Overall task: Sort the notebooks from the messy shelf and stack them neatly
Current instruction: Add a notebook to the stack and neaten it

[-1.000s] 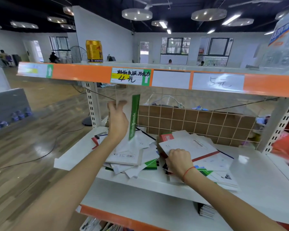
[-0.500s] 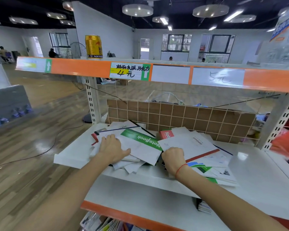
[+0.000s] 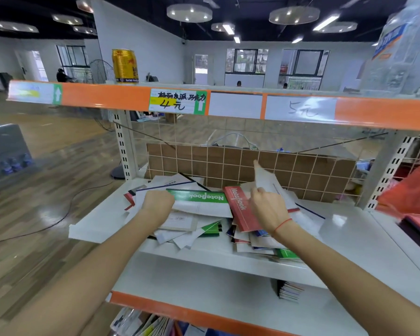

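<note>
So the notebooks are all on the white middle shelf (image 3: 349,241), in two sloppy heaps that run into each other, one under each hand, nothing squared up yet. The left hand (image 3: 157,202) is curled into a loose fist sitting on the near-left corner of the green notebook (image 3: 199,196), which lies flat on top of the left heap with its long edge running left to right across the shelf; I honestly can't tell if the fingers are pinching its edge or just pressing down. The right hand (image 3: 267,204) is gripping a white notebook (image 3: 264,177) and has it tipped up on end, top corner pointing up against the wire grid back (image 3: 301,166), so its long axis is close to vertical, leaning a bit left. Right beside that hand, to its left, is the red notebook (image 3: 240,209), lying at an angle with its spine running front to back, basically wedged between the two hands. My read: the white one is the piece in play, the right hand is the one on it, and the only bare stretch of shelf is off to the right, so that looks like the natural landing spot. Risk is the loose covers at the front edge sliding off.
</note>
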{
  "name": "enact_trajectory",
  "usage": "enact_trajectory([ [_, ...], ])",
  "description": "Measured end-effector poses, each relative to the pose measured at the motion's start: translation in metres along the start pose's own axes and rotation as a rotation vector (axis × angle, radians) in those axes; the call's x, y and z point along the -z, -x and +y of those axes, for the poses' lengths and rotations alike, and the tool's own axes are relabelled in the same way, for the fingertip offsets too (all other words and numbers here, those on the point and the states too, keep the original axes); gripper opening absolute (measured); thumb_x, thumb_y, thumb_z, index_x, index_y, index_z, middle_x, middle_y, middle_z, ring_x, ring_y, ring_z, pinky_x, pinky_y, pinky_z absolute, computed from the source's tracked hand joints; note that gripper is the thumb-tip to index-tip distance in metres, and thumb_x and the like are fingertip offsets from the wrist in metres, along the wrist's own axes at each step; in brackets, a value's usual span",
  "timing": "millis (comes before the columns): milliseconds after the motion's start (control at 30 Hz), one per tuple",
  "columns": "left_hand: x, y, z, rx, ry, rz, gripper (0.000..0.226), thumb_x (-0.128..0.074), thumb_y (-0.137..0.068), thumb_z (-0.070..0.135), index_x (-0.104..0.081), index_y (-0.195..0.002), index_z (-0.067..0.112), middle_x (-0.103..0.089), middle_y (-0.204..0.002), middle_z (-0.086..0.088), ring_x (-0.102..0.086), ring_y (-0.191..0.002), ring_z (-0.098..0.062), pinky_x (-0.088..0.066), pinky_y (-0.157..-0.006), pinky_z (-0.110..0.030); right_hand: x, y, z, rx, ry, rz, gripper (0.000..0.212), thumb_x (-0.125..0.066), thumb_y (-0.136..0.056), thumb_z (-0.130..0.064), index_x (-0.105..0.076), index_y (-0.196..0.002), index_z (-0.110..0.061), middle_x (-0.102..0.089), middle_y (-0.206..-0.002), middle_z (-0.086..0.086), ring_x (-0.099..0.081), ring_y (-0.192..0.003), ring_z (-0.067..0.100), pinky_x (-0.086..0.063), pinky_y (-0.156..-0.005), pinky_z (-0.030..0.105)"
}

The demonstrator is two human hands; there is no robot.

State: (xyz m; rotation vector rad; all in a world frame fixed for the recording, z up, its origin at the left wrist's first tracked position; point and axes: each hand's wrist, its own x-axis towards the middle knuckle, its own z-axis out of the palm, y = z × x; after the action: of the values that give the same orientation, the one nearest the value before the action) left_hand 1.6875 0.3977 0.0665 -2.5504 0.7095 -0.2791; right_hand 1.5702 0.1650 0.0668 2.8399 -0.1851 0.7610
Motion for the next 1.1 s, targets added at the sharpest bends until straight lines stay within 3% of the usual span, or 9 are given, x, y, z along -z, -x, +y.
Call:
enact_trajectory([
  [167, 0.006, -0.007, 0.010, -0.058, -0.042, 0.067, 0.017, -0.050, -0.089, 0.006, -0.052, -0.079, 0.019, -0.064, -0.107, -0.001, -0.060, -0.100, -0.019, -0.035, -0.069, -0.025, 0.027, 0.010, 0.027, -0.088, -0.118, 0.158, 0.010, -0.059, -0.077, -0.009, -0.058, -0.077, 0.001, -0.050, -0.040, 0.005, -0.038, -0.023, 0.023, 0.000, -0.039, 0.011],
  [300, 0.002, -0.013, 0.025, -0.244, -0.014, 0.122, 0.028, -0.049, -0.091, 0.034, -0.066, -0.104, 0.016, -0.049, -0.121, -0.008, -0.046, -0.112, -0.026, -0.031, -0.098, -0.039, 0.016, 0.030, 0.034, -0.091, 0.021, 0.063, 0.025, -0.078, -0.056, -0.004, -0.057, -0.068, -0.003, -0.048, -0.038, 0.006, -0.033, -0.026, 0.021, 0.006, -0.044, 0.014],
  [400, 0.001, -0.011, 0.036, -0.301, 0.258, 0.007, 0.027, -0.048, -0.090, 0.035, -0.059, -0.097, 0.011, -0.054, -0.115, -0.009, -0.051, -0.099, -0.025, -0.043, -0.086, -0.035, -0.004, 0.050, 0.031, -0.056, 0.136, -0.203, 0.036, -0.090, -0.041, -0.015, -0.058, -0.056, -0.012, -0.052, -0.040, 0.004, -0.048, -0.030, 0.022, -0.018, -0.035, 0.016],
  [533, 0.008, -0.009, 0.044, -0.269, 0.410, -0.010, 0.046, -0.039, -0.090, 0.061, -0.045, -0.097, 0.015, -0.061, -0.102, -0.008, -0.049, -0.082, -0.022, -0.039, -0.076, -0.035, -0.022, 0.062, 0.032, 0.114, 0.095, -0.081, 0.034, -0.087, -0.050, -0.028, -0.057, -0.051, -0.013, -0.051, -0.049, 0.005, -0.050, -0.042, 0.023, -0.038, -0.041, 0.025],
  [600, 0.006, -0.008, 0.047, -0.267, 0.383, 0.018, 0.074, -0.026, -0.080, 0.080, -0.049, -0.117, 0.019, -0.062, -0.111, -0.006, -0.054, -0.097, -0.023, -0.034, -0.092, -0.041, -0.023, 0.062, 0.037, 0.101, 0.044, -0.111, 0.051, -0.056, -0.076, -0.055, -0.067, -0.088, -0.006, -0.063, -0.088, 0.015, -0.062, -0.081, 0.034, -0.051, -0.066, 0.038],
  [667, 0.001, -0.005, 0.048, -0.267, 0.358, 0.043, 0.100, -0.012, -0.065, 0.090, -0.042, -0.134, 0.025, -0.054, -0.130, -0.005, -0.046, -0.118, -0.024, -0.026, -0.101, -0.047, -0.021, 0.059, 0.040, 0.036, 0.001, -0.321, 0.107, -0.018, -0.072, -0.083, -0.034, -0.141, -0.004, -0.032, -0.147, 0.022, -0.030, -0.136, 0.039, -0.027, -0.108, 0.053],
  [733, -0.009, 0.000, 0.046, -0.273, 0.333, 0.015, 0.116, -0.008, -0.053, 0.096, -0.029, -0.145, 0.029, -0.036, -0.147, -0.005, -0.030, -0.134, -0.026, -0.018, -0.108, -0.050, -0.023, 0.059, 0.041, 0.005, -0.087, -0.511, 0.131, 0.012, -0.048, -0.094, 0.006, -0.150, -0.012, 0.010, -0.157, 0.013, 0.009, -0.145, 0.030, 0.004, -0.114, 0.050],
  [867, -0.027, 0.011, 0.042, -0.282, 0.441, -0.175, 0.127, -0.017, -0.042, 0.102, 0.007, -0.149, 0.039, 0.007, -0.160, 0.002, 0.004, -0.146, -0.031, -0.002, -0.114, -0.060, -0.029, 0.066, 0.037, -0.031, -0.161, -0.605, 0.139, 0.024, -0.036, -0.093, 0.010, -0.150, -0.015, 0.008, -0.158, 0.010, 0.008, -0.145, 0.024, 0.004, -0.116, 0.048],
  [1100, -0.024, 0.029, 0.043, -0.290, 0.279, -0.048, 0.088, -0.052, -0.088, 0.046, 0.003, -0.152, 0.022, -0.006, -0.157, -0.011, -0.019, -0.134, -0.031, -0.026, -0.106, -0.044, -0.023, 0.088, 0.038, 0.122, -0.099, -0.512, 0.079, -0.045, -0.094, -0.044, 0.001, -0.151, -0.014, -0.004, -0.158, 0.010, -0.005, -0.145, 0.025, -0.006, -0.116, 0.045],
])
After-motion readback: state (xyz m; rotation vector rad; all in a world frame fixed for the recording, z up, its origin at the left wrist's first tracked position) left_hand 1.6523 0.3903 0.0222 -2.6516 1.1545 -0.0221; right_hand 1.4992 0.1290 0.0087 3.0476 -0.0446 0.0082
